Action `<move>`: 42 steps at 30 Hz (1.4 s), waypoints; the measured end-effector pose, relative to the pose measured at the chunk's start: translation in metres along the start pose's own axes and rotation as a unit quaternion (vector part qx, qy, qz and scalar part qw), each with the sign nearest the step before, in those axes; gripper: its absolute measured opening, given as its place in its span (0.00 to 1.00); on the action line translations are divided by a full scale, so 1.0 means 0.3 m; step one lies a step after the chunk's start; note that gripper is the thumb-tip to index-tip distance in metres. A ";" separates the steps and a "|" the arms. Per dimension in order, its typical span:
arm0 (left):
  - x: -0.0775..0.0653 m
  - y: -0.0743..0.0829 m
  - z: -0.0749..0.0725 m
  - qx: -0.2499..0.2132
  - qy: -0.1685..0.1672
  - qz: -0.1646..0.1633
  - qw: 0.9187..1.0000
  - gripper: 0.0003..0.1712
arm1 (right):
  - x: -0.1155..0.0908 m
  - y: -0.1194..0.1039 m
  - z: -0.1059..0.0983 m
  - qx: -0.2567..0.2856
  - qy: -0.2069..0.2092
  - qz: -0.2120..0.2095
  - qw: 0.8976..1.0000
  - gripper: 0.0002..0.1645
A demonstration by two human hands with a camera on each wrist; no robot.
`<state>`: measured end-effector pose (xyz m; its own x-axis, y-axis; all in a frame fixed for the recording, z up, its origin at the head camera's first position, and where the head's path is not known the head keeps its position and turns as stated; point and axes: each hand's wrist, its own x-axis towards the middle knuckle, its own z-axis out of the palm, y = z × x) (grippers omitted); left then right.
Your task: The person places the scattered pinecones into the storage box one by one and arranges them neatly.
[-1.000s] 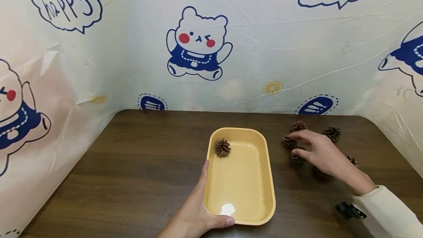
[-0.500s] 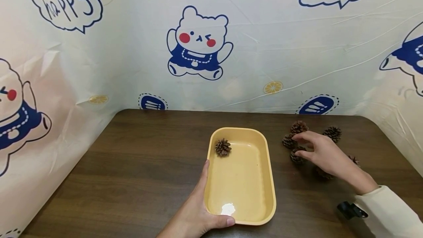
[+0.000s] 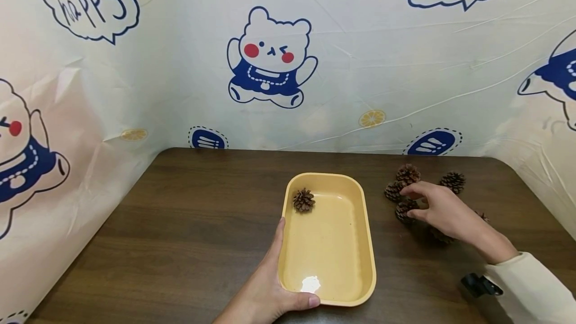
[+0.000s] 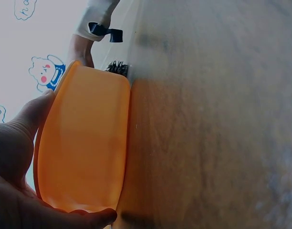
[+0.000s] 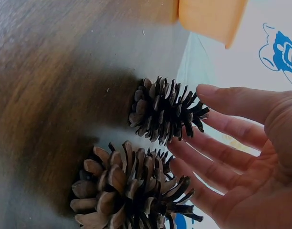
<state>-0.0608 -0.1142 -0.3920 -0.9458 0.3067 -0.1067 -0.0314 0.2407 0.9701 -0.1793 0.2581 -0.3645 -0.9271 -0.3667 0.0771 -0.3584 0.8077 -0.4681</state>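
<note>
A yellow rectangular tray (image 3: 330, 244) stands on the brown table, with one pine cone (image 3: 304, 200) inside at its far left corner. My left hand (image 3: 267, 284) holds the tray's near left corner, its thumb along the near rim and a finger up the left side. To the right, my right hand (image 3: 443, 209) reaches over a group of pine cones. In the right wrist view its thumb and fingers are spread loosely about a pine cone (image 5: 165, 109); the thumb tip lies close to the scales, and whether it touches cannot be seen. A larger-looking pine cone (image 5: 129, 191) sits nearer that camera.
Several more pine cones lie around the right hand, one at the back (image 3: 408, 174), another at the back right (image 3: 452, 182), and others partly hidden under the wrist. A printed cloth backdrop (image 3: 342, 64) closes off the back and sides of the table (image 3: 189, 234).
My right hand has drawn back slightly to the right and toward me, its fingers remaining apart. The left hand and the tray have stayed in place.
</note>
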 end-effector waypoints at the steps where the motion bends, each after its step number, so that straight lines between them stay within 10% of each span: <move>1: 0.001 0.000 0.000 -0.004 -0.001 0.004 1.000 0.86 | 0.000 0.002 0.000 -0.001 -0.002 0.000 1.000 0.24; 42: -0.006 0.008 -0.003 0.014 0.000 -0.032 0.999 0.85 | -0.003 0.031 -0.012 -0.013 -0.039 0.016 0.999 0.24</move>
<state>-0.0593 -0.1149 -0.3894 -0.9420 0.2899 -0.1693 -0.0834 0.2863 0.9545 -0.1822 0.2676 -0.3658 -0.9268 -0.3755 -0.0070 -0.3332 0.8308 -0.4458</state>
